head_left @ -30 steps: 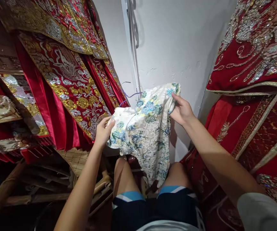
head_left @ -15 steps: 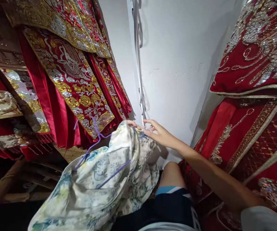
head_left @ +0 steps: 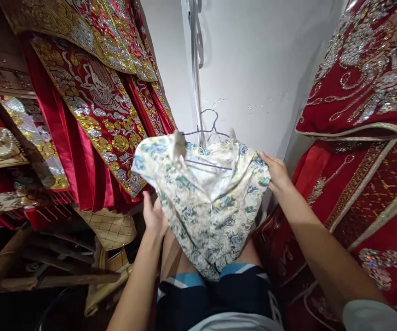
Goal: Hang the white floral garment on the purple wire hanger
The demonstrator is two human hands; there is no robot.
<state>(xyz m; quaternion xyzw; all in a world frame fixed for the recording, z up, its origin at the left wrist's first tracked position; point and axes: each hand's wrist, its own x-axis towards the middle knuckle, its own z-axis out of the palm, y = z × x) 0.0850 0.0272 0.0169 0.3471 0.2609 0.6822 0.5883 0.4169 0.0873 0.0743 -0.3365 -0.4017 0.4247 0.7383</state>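
A pale floral blouse (head_left: 201, 202) with blue, green and yellow print spreads out in front of my legs. A thin purple hanger (head_left: 214, 130) sits in its neck opening, its hook pointing up toward the wall. My right hand (head_left: 277, 174) is closed on the blouse's right shoulder edge, thumb on top. Beside the left edge of the cloth is my left hand (head_left: 154, 214), its thumb raised and apart; its other fingers are partly hidden behind the fabric.
Red embroidered garments with gold and silver (head_left: 105, 105) hang at the left, and a beaded red dress (head_left: 353, 151) at the right. A white wall with a metal rail (head_left: 194, 69) stands ahead. Bamboo furniture (head_left: 60, 281) is at lower left.
The blouse was bunched up at the left and is now spread out and centred, its hanger upright. My right hand has moved right to the shoulder edge; my left hand has come into clearer view.
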